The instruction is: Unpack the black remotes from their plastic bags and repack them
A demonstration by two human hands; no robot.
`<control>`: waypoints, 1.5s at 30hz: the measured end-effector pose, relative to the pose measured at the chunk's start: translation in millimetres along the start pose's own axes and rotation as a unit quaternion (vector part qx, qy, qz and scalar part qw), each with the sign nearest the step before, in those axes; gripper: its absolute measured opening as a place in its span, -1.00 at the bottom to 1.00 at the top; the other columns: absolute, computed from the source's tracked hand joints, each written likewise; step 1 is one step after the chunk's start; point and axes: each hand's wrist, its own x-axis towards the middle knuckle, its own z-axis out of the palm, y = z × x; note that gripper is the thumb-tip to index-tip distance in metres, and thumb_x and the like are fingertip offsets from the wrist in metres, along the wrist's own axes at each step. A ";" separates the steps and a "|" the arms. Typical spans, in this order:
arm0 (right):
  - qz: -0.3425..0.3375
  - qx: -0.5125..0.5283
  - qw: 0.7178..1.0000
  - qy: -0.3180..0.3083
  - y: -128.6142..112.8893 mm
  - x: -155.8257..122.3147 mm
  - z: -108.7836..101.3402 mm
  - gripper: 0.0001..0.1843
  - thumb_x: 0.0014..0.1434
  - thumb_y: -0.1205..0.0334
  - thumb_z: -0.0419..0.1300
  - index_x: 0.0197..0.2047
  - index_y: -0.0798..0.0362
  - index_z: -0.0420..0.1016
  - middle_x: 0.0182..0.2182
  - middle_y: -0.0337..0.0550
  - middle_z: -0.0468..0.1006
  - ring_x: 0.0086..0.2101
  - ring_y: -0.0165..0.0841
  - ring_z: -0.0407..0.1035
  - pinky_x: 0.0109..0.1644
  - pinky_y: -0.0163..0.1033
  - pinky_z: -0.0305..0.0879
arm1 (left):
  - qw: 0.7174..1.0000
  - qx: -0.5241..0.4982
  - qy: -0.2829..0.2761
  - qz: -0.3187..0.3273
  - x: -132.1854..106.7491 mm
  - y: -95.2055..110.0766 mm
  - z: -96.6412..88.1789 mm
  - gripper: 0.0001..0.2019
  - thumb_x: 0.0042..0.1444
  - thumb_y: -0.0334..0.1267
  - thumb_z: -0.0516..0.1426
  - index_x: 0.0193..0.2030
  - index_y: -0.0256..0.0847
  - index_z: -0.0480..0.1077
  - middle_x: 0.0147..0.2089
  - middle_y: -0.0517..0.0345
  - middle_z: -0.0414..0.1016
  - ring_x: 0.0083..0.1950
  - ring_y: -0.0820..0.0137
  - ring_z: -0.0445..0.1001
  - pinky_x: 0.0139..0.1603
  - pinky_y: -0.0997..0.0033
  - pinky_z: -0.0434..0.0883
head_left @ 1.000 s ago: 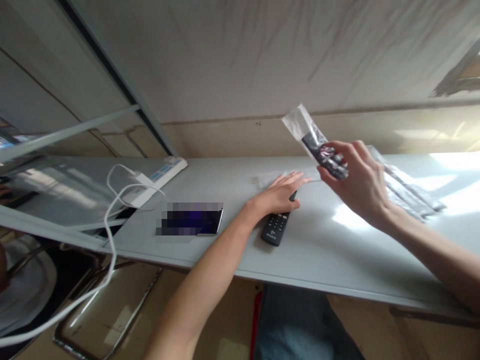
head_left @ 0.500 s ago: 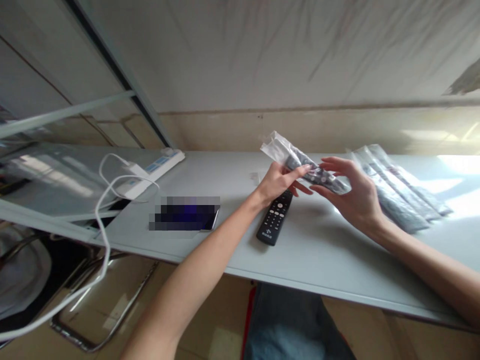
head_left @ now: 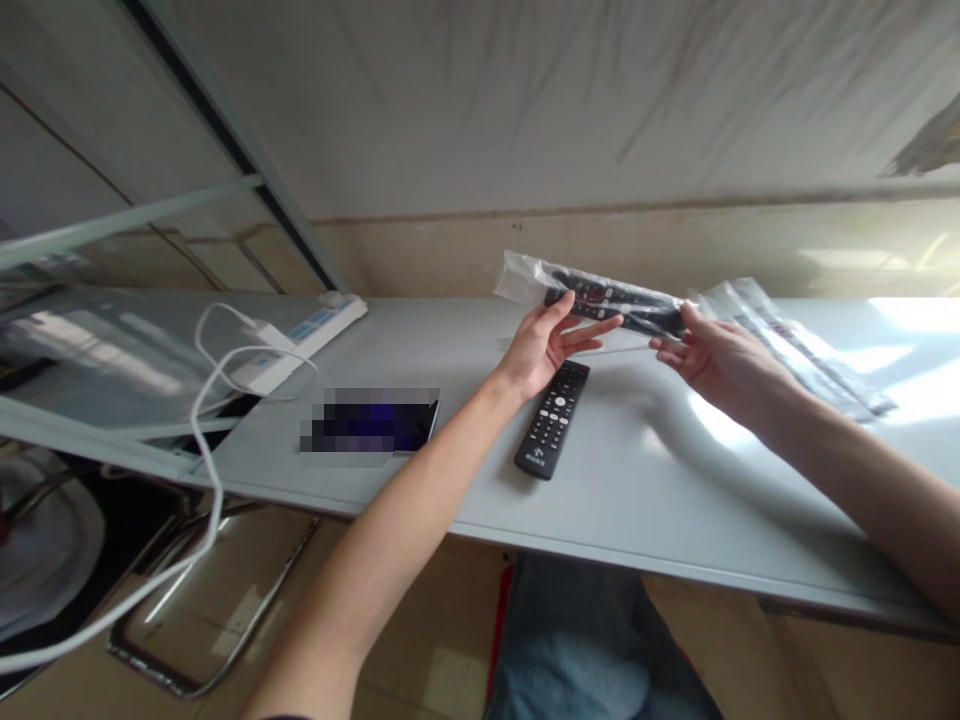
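A black remote control in a clear plastic bag is held up above the table, stretched between both hands. My left hand grips its left part, thumb on the front and fingers beneath. At the other end, my right hand pinches the bag and remote between thumb and fingers. Below them a bare black remote control lies on the table, buttons facing up. Bagged remotes lie side by side at the right, partly hidden behind my right arm.
On the grey table, a blurred-out flat device with a dark screen lies left of my arm. Further back sits a white power strip with a plugged-in charger. Its white cable droops over the table's edge. A metal-framed chair stands below.
The bagged remote has risen slightly and turned more level, its buttons clearer to see. My right hand has moved from cupping near its end to pinching that end.
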 end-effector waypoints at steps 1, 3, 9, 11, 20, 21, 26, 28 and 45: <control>-0.003 0.006 1.000 0.015 -2.4 0.7 -0.3 -0.85 0.43 0.21 0.28 -0.19 0.04 0.65 -0.26 -0.14 0.68 -0.34 -0.44 0.61 -0.21 -0.43 0.64 | 1.000 0.008 0.021 -0.002 1.8 -0.2 -2.0 -0.66 0.18 -0.03 0.43 -0.18 -0.24 0.50 -0.21 0.03 0.68 0.02 0.04 0.75 -0.17 0.39 0.57; -0.030 0.004 0.999 0.035 -9.0 1.3 -0.7 -0.81 0.44 0.34 0.25 -0.23 0.08 0.67 -0.32 -0.13 0.67 -0.33 -0.45 0.62 -0.13 -0.42 0.64 | 0.998 0.024 0.066 0.004 5.5 -0.9 -6.9 -0.60 0.14 0.04 0.45 -0.14 -0.22 0.51 -0.17 0.01 0.70 -0.03 0.07 0.77 -0.31 0.45 0.50; -0.165 -0.123 0.972 0.111 -41.7 -0.6 5.1 -0.82 0.38 0.40 0.29 -0.23 0.24 0.74 -0.39 0.04 0.71 -0.47 -0.38 0.60 -0.29 -0.30 0.60 | 0.993 0.047 0.107 0.024 10.2 -4.1 -17.7 -0.63 0.10 -0.06 0.48 -0.12 -0.22 0.53 0.02 -0.01 0.71 -0.11 0.20 0.75 -0.28 0.44 0.48; -0.228 -0.195 0.946 0.125 -55.4 3.7 6.6 -0.86 0.33 0.36 0.36 -0.19 0.25 0.77 -0.40 0.08 0.71 -0.47 -0.32 0.61 -0.32 -0.21 0.58 | 0.992 0.048 0.114 0.026 9.7 -5.3 -18.8 -0.63 0.08 -0.09 0.49 -0.10 -0.21 0.55 0.05 0.01 0.70 -0.12 0.23 0.74 -0.26 0.43 0.48; -0.438 -0.417 0.791 0.095 -132.6 18.3 54.7 -0.81 0.30 0.27 0.41 -0.18 0.27 0.79 -0.46 -0.01 0.67 -0.46 -0.36 0.59 -0.36 -0.25 0.50 | 0.999 0.036 0.019 -0.004 4.5 -5.0 -13.4 -0.54 -0.07 -0.18 0.56 -0.07 -0.23 0.57 -0.08 0.07 0.68 -0.18 0.34 0.69 -0.12 0.38 0.56; -0.444 -0.400 0.797 0.081 -140.7 16.9 64.2 -0.83 0.29 0.29 0.42 -0.22 0.27 0.77 -0.47 -0.03 0.66 -0.48 -0.38 0.57 -0.40 -0.28 0.48 | 1.000 0.025 0.014 -0.007 3.7 -3.4 -11.9 -0.57 -0.04 -0.20 0.54 -0.06 -0.23 0.57 -0.10 0.07 0.68 -0.18 0.35 0.68 -0.11 0.36 0.57; -0.392 -0.359 0.847 0.006 -169.0 19.7 83.6 -0.82 0.30 0.34 0.38 -0.29 0.32 0.68 -0.47 -0.12 0.64 -0.49 -0.49 0.55 -0.34 -0.34 0.46 | 0.999 0.028 -0.018 -0.020 0.2 3.8 -7.2 -0.65 0.09 -0.14 0.49 -0.10 -0.26 0.58 -0.16 0.04 0.68 -0.27 0.38 0.66 -0.37 0.47 0.52; -0.383 -0.355 0.853 0.016 -176.9 27.5 72.5 -0.81 0.36 0.36 0.31 -0.26 0.34 0.65 -0.44 -0.11 0.64 -0.46 -0.51 0.55 -0.27 -0.28 0.46 | 0.998 0.051 -0.037 -0.031 0.2 3.9 -8.2 -0.63 0.09 -0.08 0.49 -0.12 -0.28 0.58 -0.18 0.02 0.68 -0.36 0.45 0.61 -0.52 0.54 0.41; -0.069 -0.061 0.984 0.152 5.0 29.9 -23.6 -0.67 0.26 0.23 0.26 -0.05 -0.11 0.17 -0.29 -0.28 0.56 -0.40 -0.34 0.64 -0.40 -0.33 0.51 | 0.999 0.012 -0.035 -0.007 -4.1 6.3 -3.6 -0.66 0.04 -0.34 0.35 -0.01 -0.22 0.55 -0.35 0.25 0.51 -0.44 0.54 0.46 -0.38 0.53 0.45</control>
